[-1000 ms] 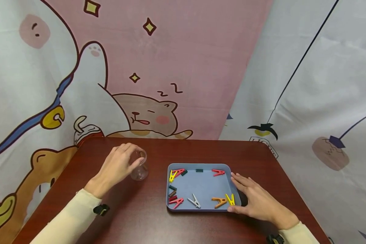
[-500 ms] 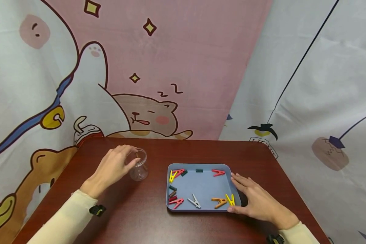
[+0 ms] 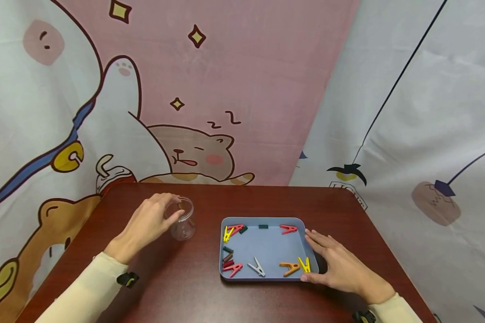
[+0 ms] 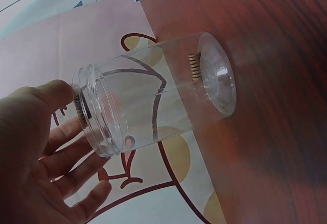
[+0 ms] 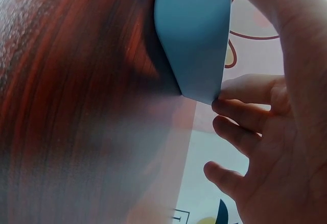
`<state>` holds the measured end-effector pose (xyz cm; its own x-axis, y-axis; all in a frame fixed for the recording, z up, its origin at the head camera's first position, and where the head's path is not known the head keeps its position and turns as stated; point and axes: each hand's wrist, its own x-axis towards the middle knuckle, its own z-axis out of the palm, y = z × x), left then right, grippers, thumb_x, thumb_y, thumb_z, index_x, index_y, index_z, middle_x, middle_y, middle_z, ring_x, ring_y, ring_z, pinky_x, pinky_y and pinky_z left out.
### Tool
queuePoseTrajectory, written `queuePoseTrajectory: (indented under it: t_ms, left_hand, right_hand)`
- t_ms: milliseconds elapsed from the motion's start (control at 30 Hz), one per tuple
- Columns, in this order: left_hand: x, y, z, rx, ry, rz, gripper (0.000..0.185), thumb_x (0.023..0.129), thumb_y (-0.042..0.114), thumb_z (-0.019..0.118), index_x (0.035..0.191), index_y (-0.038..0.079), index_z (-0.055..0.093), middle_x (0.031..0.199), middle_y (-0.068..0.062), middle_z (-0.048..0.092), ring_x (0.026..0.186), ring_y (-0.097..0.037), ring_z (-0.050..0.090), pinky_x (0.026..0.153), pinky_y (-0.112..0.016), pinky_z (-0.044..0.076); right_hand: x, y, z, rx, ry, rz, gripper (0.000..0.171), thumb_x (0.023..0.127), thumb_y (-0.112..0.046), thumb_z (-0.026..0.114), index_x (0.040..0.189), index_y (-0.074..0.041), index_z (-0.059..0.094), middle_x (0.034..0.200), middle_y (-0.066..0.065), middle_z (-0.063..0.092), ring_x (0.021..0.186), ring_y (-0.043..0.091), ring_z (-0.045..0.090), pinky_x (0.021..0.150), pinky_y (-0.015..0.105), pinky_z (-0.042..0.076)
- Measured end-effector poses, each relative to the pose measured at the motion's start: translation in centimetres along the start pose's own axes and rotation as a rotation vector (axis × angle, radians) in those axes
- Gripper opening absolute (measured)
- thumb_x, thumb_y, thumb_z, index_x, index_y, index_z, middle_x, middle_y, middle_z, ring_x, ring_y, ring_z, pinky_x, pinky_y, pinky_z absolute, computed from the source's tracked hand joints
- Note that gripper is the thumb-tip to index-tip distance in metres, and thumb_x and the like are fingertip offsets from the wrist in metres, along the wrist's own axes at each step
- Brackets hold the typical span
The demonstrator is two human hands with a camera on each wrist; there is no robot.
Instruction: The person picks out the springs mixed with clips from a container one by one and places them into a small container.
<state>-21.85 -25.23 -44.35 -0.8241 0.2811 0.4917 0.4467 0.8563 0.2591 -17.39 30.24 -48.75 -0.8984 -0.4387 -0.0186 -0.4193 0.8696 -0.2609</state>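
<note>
My left hand (image 3: 151, 220) pinches a small dark coil spring (image 4: 80, 105) between thumb and fingers at the mouth of a clear jar (image 3: 183, 226). The jar stands upright on the table, and a brass-coloured spring (image 4: 194, 68) shows at its base. My right hand (image 3: 343, 264) rests along the right side of a blue-grey tray (image 3: 262, 277), fingers spread, thumb by the near right corner. Several clips lie in the tray, among them a white clip (image 3: 257, 267), an orange clip (image 3: 289, 268) and a yellow clip (image 3: 305, 264). Dark springs (image 3: 228, 249) line its left side.
The dark red wooden table (image 3: 194, 291) carries the jar to the left of the tray. A cartoon-printed cloth (image 3: 266, 89) hangs behind the table. In the tray's far part lie a red clip (image 3: 288, 229) and a dark green spring (image 3: 263, 226).
My left hand has shifted slightly left with the spring, uncovering more of the jar's rim. The jar, the tray and my right hand stay about where they were.
</note>
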Motion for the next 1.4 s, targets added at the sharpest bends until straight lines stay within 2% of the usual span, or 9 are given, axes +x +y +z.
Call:
queuePoseTrajectory:
  t_ms: [433, 767, 1100, 1400]
  left_hand:
    - [-0.01, 0.09, -0.18, -0.017, -0.029, -0.043, 0.041, 0.103, 0.028, 0.092, 0.133, 0.004, 0.081, 0.128, -0.018, 0.085, 0.108, -0.037, 0.08, 0.087, -0.056, 0.068]
    - [0.0, 0.21, -0.16, 0.021, -0.025, -0.017, 0.038, 0.103, 0.028, 0.092, 0.131, 0.006, 0.081, 0.123, -0.015, 0.086, 0.106, -0.036, 0.079, 0.085, -0.055, 0.066]
    - [0.26, 0.28, -0.22, 0.048, -0.021, 0.001, 0.038, 0.103, 0.029, 0.091, 0.132, 0.007, 0.081, 0.127, -0.014, 0.086, 0.117, -0.04, 0.08, 0.097, -0.065, 0.063]
    - [0.46, 0.79, -0.2, 0.053, -0.008, 0.014, 0.037, 0.102, 0.03, 0.092, 0.132, 0.01, 0.082, 0.13, -0.011, 0.086, 0.122, -0.039, 0.08, 0.097, -0.065, 0.061]
  right_hand:
    - [-0.1, 0.04, 0.02, 0.011, 0.008, -0.007, 0.122, 0.082, -0.084, 0.09, 0.169, -0.005, 0.059, 0.183, 0.013, 0.052, 0.169, 0.047, 0.049, 0.136, 0.077, 0.035]
    - [-0.21, 0.17, 0.04, 0.019, 0.005, -0.013, 0.122, 0.083, -0.086, 0.088, 0.169, -0.004, 0.059, 0.183, 0.013, 0.052, 0.17, 0.047, 0.049, 0.136, 0.077, 0.035]
    - [-0.24, 0.42, 0.16, 0.006, 0.016, -0.027, 0.121, 0.084, -0.084, 0.089, 0.169, -0.004, 0.059, 0.184, 0.013, 0.051, 0.169, 0.046, 0.05, 0.135, 0.076, 0.038]
    - [-0.24, 0.55, 0.2, 0.0, 0.011, -0.024, 0.123, 0.084, -0.088, 0.086, 0.17, -0.005, 0.058, 0.185, 0.013, 0.05, 0.17, 0.045, 0.049, 0.136, 0.076, 0.037]
